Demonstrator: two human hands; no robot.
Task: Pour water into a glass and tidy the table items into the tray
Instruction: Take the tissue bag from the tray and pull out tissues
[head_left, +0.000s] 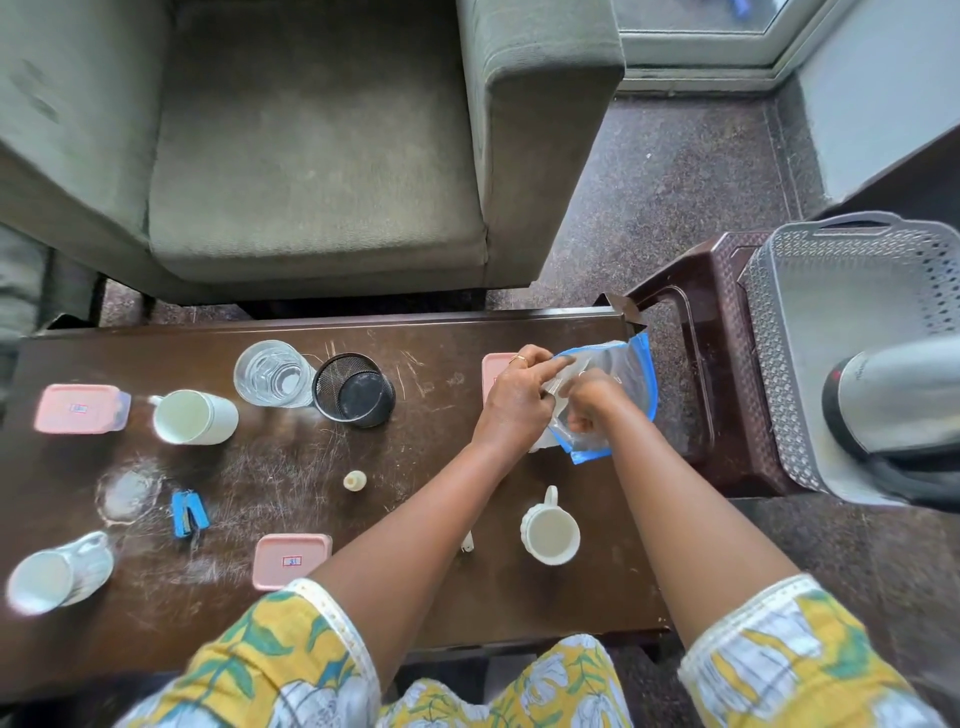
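Both hands work at a clear plastic bag with a blue zip edge (631, 371) near the right end of the dark wooden table (291, 467). My left hand (517, 395) grips the bag's left side, its forefinger stretched over the opening. My right hand (592, 408) is closed on the bag's mouth, partly inside it. A glass holding water (272, 374) stands at the back of the table. The grey perforated tray (779, 332) sits on a brown stool to the right, and a steel kettle (893, 400) lies in it.
On the table: a black mesh cup (356, 389), white mugs (195, 418) (550, 532), a tipped white jug (57, 574), pink-lidded boxes (80, 410) (292, 561) (493, 371), a blue stapler (189, 514) and a small white cap (355, 480). A green armchair (311, 156) stands behind.
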